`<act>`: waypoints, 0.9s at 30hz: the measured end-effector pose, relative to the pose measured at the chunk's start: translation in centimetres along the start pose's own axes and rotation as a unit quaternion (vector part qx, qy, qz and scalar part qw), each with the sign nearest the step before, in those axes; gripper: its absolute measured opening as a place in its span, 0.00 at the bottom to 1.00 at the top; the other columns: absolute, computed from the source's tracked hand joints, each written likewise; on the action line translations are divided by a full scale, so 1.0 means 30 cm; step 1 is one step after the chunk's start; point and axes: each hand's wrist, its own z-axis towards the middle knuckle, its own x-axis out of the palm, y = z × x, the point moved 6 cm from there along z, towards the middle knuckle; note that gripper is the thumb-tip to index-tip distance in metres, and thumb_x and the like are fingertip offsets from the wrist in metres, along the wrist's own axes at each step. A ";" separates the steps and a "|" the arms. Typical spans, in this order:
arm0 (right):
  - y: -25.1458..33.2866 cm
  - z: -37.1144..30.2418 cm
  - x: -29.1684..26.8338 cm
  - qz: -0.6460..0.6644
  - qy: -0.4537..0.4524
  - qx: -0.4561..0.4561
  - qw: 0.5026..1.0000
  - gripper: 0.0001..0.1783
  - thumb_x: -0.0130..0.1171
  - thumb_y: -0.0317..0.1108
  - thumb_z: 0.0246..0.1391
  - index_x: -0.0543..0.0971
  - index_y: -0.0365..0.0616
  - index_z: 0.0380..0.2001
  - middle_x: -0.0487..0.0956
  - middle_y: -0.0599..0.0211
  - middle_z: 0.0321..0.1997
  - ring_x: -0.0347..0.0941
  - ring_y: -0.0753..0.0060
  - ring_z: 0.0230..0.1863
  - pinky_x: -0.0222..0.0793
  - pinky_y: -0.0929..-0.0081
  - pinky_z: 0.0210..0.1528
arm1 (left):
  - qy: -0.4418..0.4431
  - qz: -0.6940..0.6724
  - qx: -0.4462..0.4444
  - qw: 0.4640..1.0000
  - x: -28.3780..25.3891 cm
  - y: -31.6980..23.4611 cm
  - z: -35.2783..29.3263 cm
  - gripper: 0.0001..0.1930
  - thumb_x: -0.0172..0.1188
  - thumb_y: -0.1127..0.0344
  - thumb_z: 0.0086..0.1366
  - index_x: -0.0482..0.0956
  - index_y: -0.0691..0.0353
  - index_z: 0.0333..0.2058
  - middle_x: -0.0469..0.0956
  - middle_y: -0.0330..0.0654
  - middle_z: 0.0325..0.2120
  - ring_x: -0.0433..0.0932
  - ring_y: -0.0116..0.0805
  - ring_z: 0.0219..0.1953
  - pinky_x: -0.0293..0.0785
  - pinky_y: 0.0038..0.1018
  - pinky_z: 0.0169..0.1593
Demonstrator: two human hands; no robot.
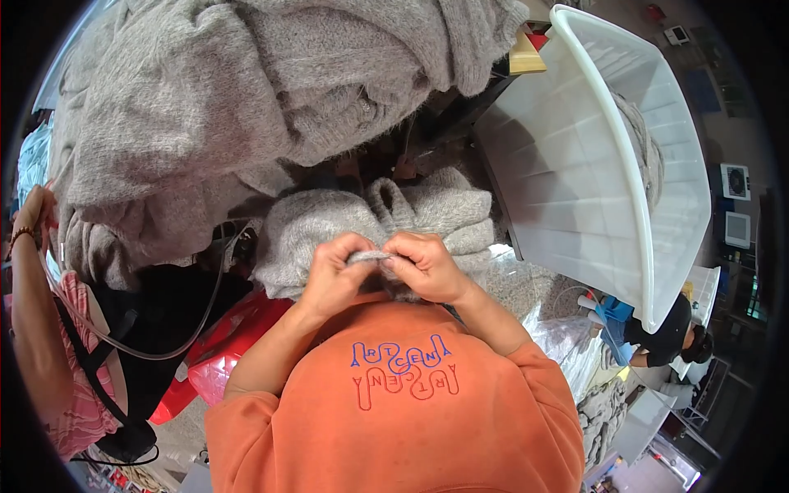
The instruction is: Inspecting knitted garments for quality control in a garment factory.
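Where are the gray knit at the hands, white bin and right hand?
Gray knit [371,223], head view: its middle.
White bin [563,144], head view: near wall.
Right hand [429,267], head view: its middle.

A large white tub [567,156] stands on the right, tilted in view by the wide lens, with a yellow block [527,57] near its upper left corner. Below the tub, clear plastic sheeting [567,349] lies crumpled. Farther right, a co-worker in a black top [662,335] is beside something blue [615,316]. Along the far right edge show a white box with a round dark grille [735,181] and a plainer white box [738,230]. On the left are another co-worker's bare arm [39,329], a beaded bracelet [22,234], pink patterned clothing [82,411], a looping clear tube [158,357], light blue cloth [34,156] and shiny red plastic [238,341].
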 end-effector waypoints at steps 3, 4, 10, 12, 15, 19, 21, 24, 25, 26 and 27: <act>-0.033 -0.012 -0.003 0.072 -0.039 0.083 0.993 0.01 0.52 0.22 0.45 0.72 0.37 0.25 0.71 0.72 0.21 0.64 0.86 0.22 0.59 0.84 0.23 | 0.091 -0.023 -0.131 0.987 0.062 0.054 -0.018 0.03 0.58 0.75 0.52 0.74 0.68 0.23 0.70 0.31 0.16 0.66 0.17 0.20 0.62 0.17 0.22; -0.066 -0.023 -0.006 0.096 -0.064 0.122 0.986 0.02 0.52 0.22 0.45 0.73 0.37 0.25 0.71 0.73 0.21 0.63 0.86 0.22 0.59 0.84 0.23 | 0.092 -0.023 -0.130 0.987 0.060 0.042 -0.011 0.03 0.58 0.75 0.52 0.74 0.68 0.23 0.70 0.31 0.16 0.66 0.17 0.20 0.62 0.17 0.22; -0.094 -0.043 0.014 0.204 -0.009 0.193 0.960 0.05 0.52 0.20 0.45 0.74 0.37 0.28 0.72 0.76 0.23 0.64 0.87 0.24 0.61 0.84 0.24 | 0.071 -0.008 -0.126 0.989 0.015 0.045 -0.001 0.02 0.58 0.76 0.52 0.75 0.66 0.25 0.73 0.32 0.20 0.66 0.15 0.22 0.63 0.14 0.25; -0.083 -0.038 0.017 0.180 0.007 0.184 0.966 0.06 0.52 0.19 0.44 0.74 0.37 0.28 0.73 0.74 0.23 0.65 0.86 0.24 0.62 0.84 0.25 | 0.056 -0.021 -0.106 0.993 0.013 0.031 -0.004 0.01 0.58 0.77 0.52 0.76 0.66 0.25 0.73 0.32 0.20 0.66 0.15 0.22 0.62 0.14 0.25; -0.044 -0.028 0.003 0.044 -0.040 0.086 0.995 0.09 0.51 0.17 0.39 0.75 0.38 0.27 0.74 0.69 0.23 0.68 0.83 0.24 0.63 0.83 0.26 | 0.051 -0.050 -0.140 0.988 0.018 0.031 -0.003 0.01 0.57 0.77 0.52 0.76 0.67 0.25 0.73 0.32 0.19 0.66 0.15 0.22 0.62 0.14 0.25; -0.021 -0.038 -0.009 -0.001 -0.105 0.030 0.994 0.11 0.51 0.17 0.35 0.74 0.40 0.25 0.74 0.64 0.23 0.70 0.69 0.23 0.65 0.77 0.28 | 0.042 -0.056 -0.145 0.987 0.034 0.042 -0.016 0.01 0.56 0.78 0.52 0.76 0.67 0.25 0.73 0.32 0.19 0.66 0.15 0.22 0.62 0.14 0.24; -0.017 -0.046 -0.003 -0.016 -0.111 0.023 0.993 0.10 0.51 0.17 0.34 0.74 0.41 0.25 0.75 0.63 0.23 0.71 0.62 0.24 0.66 0.73 0.29 | 0.059 -0.084 -0.132 0.986 0.059 0.077 -0.027 0.01 0.56 0.77 0.53 0.76 0.68 0.25 0.73 0.32 0.18 0.67 0.15 0.21 0.63 0.15 0.23; -0.012 -0.061 0.009 -0.028 -0.125 -0.018 0.992 0.10 0.54 0.19 0.35 0.74 0.41 0.25 0.75 0.64 0.23 0.71 0.61 0.25 0.66 0.71 0.30 | 0.085 -0.157 -0.196 0.964 0.055 0.095 -0.034 0.02 0.56 0.78 0.52 0.76 0.67 0.26 0.73 0.33 0.19 0.68 0.17 0.20 0.64 0.16 0.23; -0.025 -0.063 0.005 -0.048 -0.123 0.001 0.991 0.11 0.57 0.19 0.35 0.74 0.40 0.28 0.75 0.63 0.26 0.72 0.64 0.27 0.67 0.73 0.31 | 0.074 -0.155 -0.207 0.963 0.039 0.107 -0.033 0.04 0.55 0.79 0.51 0.76 0.67 0.27 0.75 0.36 0.20 0.71 0.20 0.20 0.67 0.18 0.25; -0.036 -0.065 -0.001 -0.067 -0.120 0.020 0.990 0.13 0.59 0.20 0.35 0.74 0.38 0.30 0.75 0.62 0.29 0.72 0.67 0.28 0.68 0.75 0.31 | 0.079 -0.156 -0.208 0.962 0.034 0.096 -0.034 0.04 0.55 0.79 0.51 0.76 0.67 0.27 0.75 0.36 0.20 0.71 0.20 0.20 0.67 0.18 0.25; -0.059 -0.076 -0.028 -0.053 -0.131 0.066 0.988 0.18 0.63 0.24 0.34 0.73 0.39 0.35 0.75 0.61 0.33 0.72 0.66 0.32 0.68 0.73 0.35 | 0.040 -0.187 -0.214 0.958 0.016 0.063 -0.029 0.04 0.55 0.78 0.51 0.76 0.68 0.27 0.76 0.37 0.21 0.73 0.22 0.21 0.69 0.19 0.26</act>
